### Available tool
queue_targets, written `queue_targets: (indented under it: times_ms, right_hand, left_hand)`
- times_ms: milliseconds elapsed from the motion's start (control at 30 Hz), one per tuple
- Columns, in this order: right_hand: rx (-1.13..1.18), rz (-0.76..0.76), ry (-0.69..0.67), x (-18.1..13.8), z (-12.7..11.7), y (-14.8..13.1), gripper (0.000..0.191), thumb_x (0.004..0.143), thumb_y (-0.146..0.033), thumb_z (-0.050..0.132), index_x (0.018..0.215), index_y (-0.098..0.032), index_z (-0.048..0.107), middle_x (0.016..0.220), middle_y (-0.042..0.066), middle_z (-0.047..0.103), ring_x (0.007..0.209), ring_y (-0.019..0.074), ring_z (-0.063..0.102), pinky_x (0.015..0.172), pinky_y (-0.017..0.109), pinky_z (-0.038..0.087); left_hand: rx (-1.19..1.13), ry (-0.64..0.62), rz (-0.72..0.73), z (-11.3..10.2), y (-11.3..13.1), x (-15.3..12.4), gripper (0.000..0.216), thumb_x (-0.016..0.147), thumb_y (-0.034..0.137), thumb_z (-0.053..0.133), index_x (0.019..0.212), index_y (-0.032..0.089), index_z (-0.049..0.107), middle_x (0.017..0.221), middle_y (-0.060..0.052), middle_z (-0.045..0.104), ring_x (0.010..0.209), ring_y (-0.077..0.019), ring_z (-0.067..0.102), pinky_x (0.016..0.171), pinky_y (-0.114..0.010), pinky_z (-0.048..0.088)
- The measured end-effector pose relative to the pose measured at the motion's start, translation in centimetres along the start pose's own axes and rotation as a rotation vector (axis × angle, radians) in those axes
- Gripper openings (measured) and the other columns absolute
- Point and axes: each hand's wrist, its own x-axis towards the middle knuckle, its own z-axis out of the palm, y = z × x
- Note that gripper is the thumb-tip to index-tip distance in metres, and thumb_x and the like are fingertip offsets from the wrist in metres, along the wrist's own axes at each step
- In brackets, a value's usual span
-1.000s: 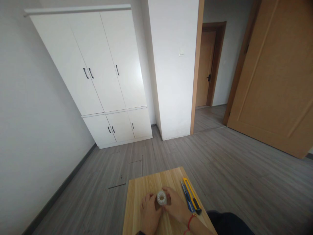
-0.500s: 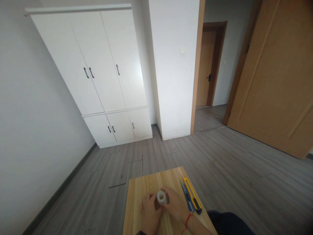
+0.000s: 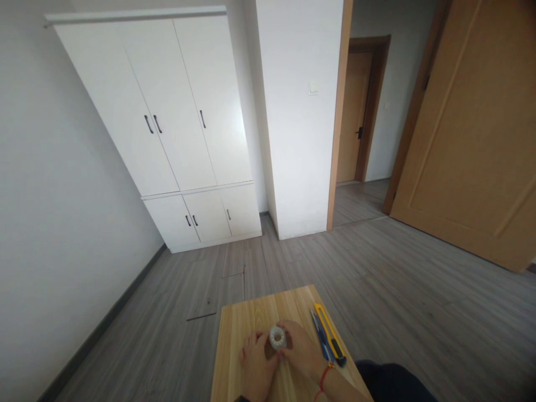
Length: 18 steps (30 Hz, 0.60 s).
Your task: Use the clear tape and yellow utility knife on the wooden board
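Fingers (image 3: 288, 325) hold a roll (image 3: 277, 345) — markings (image 3: 273, 338) too small to read.

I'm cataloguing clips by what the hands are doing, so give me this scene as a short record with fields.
Held item: tape roll, between both hands
Left hand: fingers curled at the roll's left side
Right hand: thumb and forefinger around the roll's right side
Right wrist: red string bracelet
Surface: wood-grain tabletop
To the right: yellow utility knife, with a slim blue tool, type unclear, alongside
Background: white wardrobe, open wooden door
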Motion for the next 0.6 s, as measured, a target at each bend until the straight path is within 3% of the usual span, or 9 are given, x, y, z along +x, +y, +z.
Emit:
queue_targets:
  times_ms: [167, 400, 500, 600]
  right_hand:
    - [-0.001, -0.007, -0.012, 0.1, -0.1, 0.1, 0.060, 0.064, -0.017, 0.064, 0.124, -0.021, 0.065, 0.134, 0.010, 0.067, 0.129, 0.0277, 0.056, 0.115, 0.041, 0.036]
    - [0.013, 0.013, -0.022, 0.6, 0.1, 0.5, 0.072, 0.060, -0.013, 0.066, 0.131, -0.020, 0.060, 0.139, 0.011, 0.063, 0.131, 0.0263, 0.056, 0.114, 0.039, 0.038]
    - [0.022, 0.027, -0.023, 0.7, 0.2, 0.6, 0.082, 0.056, -0.010, 0.066, 0.137, -0.017, 0.055, 0.143, 0.013, 0.060, 0.133, 0.0247, 0.054, 0.114, 0.035, 0.039]
    - [0.013, 0.049, -0.023, 0.6, 0.5, 0.5, 0.087, 0.053, -0.008, 0.064, 0.139, -0.016, 0.052, 0.146, 0.014, 0.057, 0.137, 0.0255, 0.051, 0.116, 0.037, 0.036]
  left_hand:
    - [0.006, -0.005, -0.008, -0.1, 0.0, -0.1, 0.050, 0.080, 0.034, 0.051, 0.128, 0.024, 0.062, 0.140, -0.011, 0.060, 0.137, -0.0286, 0.048, 0.115, -0.046, 0.030]
    - [0.017, -0.036, -0.005, -0.6, 0.5, -0.2, 0.059, 0.077, 0.034, 0.052, 0.135, 0.019, 0.056, 0.146, -0.013, 0.057, 0.141, -0.0306, 0.045, 0.118, -0.048, 0.029]
    - [0.001, -0.066, -0.032, -0.7, -0.8, -0.2, 0.076, 0.073, 0.031, 0.054, 0.147, 0.018, 0.041, 0.153, -0.013, 0.051, 0.147, -0.0300, 0.039, 0.122, -0.051, 0.025]
    - [-0.110, -0.057, 0.000, -0.2, -3.5, -0.5, 0.079, 0.069, 0.026, 0.055, 0.146, 0.016, 0.041, 0.141, -0.012, 0.061, 0.136, -0.0249, 0.051, 0.118, -0.044, 0.036]
